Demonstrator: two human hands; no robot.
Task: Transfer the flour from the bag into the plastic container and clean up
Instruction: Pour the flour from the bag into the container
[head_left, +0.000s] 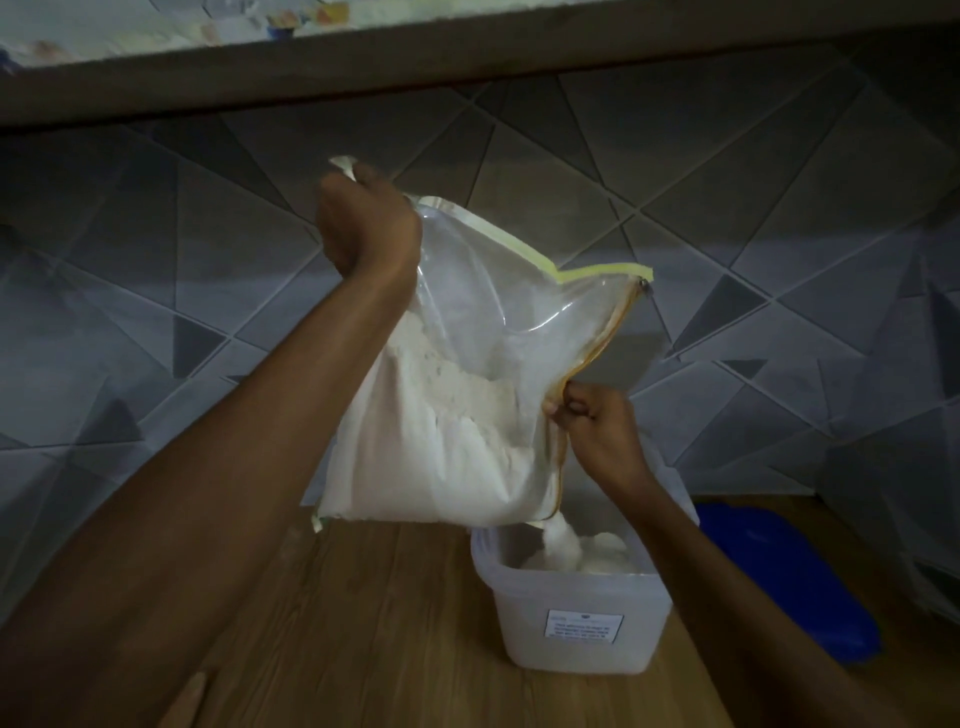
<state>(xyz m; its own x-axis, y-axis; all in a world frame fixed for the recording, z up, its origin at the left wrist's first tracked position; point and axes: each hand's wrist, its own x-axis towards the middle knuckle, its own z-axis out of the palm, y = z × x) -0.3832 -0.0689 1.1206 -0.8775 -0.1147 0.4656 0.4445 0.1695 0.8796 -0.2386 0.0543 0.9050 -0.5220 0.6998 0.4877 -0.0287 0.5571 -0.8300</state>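
A clear zip bag (467, 364) with a yellow edge, about half full of white flour, hangs tilted above the wooden counter. My left hand (366, 223) grips its raised upper corner. My right hand (592, 421) pinches the open zipper edge lower down on the right. A stream of flour (558, 540) falls from the bag's lowest corner into the translucent plastic container (571, 629), which stands on the counter with a white label on its front. A small heap of flour lies inside it.
A blue lid (789, 571) lies on the counter to the right of the container. A tiled wall (727, 182) stands close behind, with a shelf (415, 57) overhead. Bare wooden counter (363, 623) stretches to the left of the container.
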